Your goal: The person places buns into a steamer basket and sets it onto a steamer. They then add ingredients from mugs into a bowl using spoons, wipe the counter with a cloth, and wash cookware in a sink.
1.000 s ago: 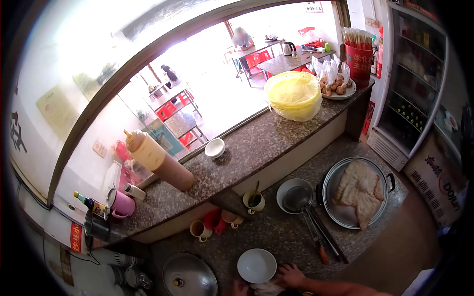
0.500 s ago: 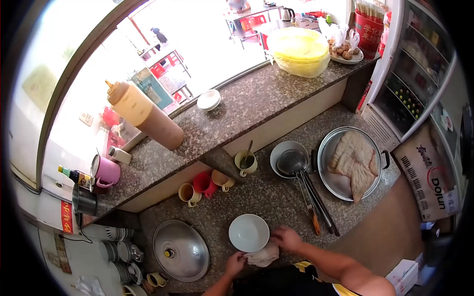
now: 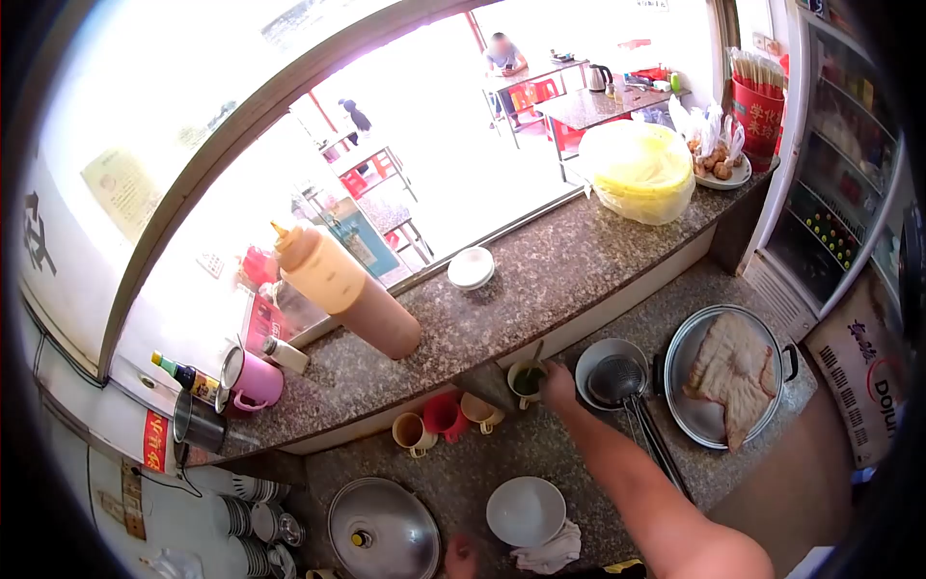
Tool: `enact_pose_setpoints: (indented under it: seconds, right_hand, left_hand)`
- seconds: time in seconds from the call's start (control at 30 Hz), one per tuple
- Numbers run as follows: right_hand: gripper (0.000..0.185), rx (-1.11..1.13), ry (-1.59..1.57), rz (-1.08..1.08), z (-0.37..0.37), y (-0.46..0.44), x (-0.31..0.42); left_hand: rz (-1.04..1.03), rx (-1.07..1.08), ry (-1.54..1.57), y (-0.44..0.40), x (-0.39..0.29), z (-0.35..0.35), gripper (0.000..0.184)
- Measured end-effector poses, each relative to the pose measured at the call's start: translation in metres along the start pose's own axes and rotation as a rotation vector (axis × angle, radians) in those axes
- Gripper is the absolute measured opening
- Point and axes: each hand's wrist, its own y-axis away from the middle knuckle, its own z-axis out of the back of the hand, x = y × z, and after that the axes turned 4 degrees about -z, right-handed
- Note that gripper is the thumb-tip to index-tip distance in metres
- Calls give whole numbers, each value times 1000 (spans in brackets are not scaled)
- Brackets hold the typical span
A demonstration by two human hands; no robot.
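Note:
My right hand (image 3: 557, 387) reaches across the counter to the right rim of a pale mug (image 3: 522, 392). A spoon handle (image 3: 538, 351) sticks up from the mug, which has something dark green inside. I cannot make out whether the fingers touch the mug or the handle. My left hand (image 3: 461, 557) is low at the front, between the domed metal lid (image 3: 384, 521) and a white bowl (image 3: 526, 510); its fingers are unclear. A crumpled pale cloth (image 3: 548, 550) lies against the bowl's near side, with neither hand on it.
Right of my arm stand a white bowl with a strainer (image 3: 615, 379) across it and a metal pan (image 3: 673, 405) holding a flat pale piece of food. Several cups (image 3: 446, 417) line the ledge's foot. A tall sauce bottle (image 3: 352, 299) stands on the ledge.
My right hand has left the cloth and moved up and forward to the mug. My left hand has let go of the cloth and sits lower. The camera view has shifted.

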Motion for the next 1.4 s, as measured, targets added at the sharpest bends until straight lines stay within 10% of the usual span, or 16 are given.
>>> enact_pose_setpoints:
  seconds: [0.37,0.53,0.73,1.03,1.4]
  right_hand:
    - [38,-50,-290,-24,88,187,22]
    - [38,-43,-383,101,90,246,47]
    - [29,403,-449,63,122,251,64]
    - [17,426,-258,363,141,254,57]
    - [23,459,-781,-245,118,290,32]
  left_hand:
    - [-95,292,540,-24,-203,-20,37]
    - [139,552,535,-39,-197,-31,32]
    - [54,413,274,-21,-187,4,33]
    - [51,330,255,-4,-203,25,29]
    - [-53,264,156,-2,-197,13,30]
